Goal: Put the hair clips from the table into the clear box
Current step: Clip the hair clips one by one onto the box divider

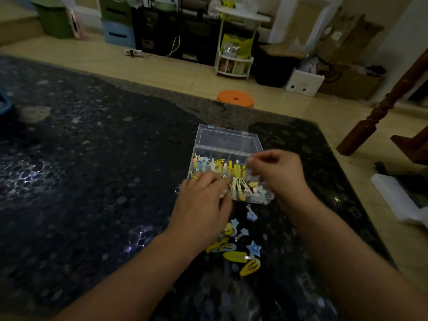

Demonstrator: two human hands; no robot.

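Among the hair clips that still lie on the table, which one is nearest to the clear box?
The pale blue clip, lying alone just below the clear box's front edge. The other loose clips, the yellow ovals and the blue star, lie lower, nearer the person.

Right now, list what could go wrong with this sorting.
1. The clear box sits near the table's right edge; a push from the left hand might slide it.
2. The right hand pinches something small over the box; it could drop outside.
3. Loose hair clips lie under the forearms and could be swept off.
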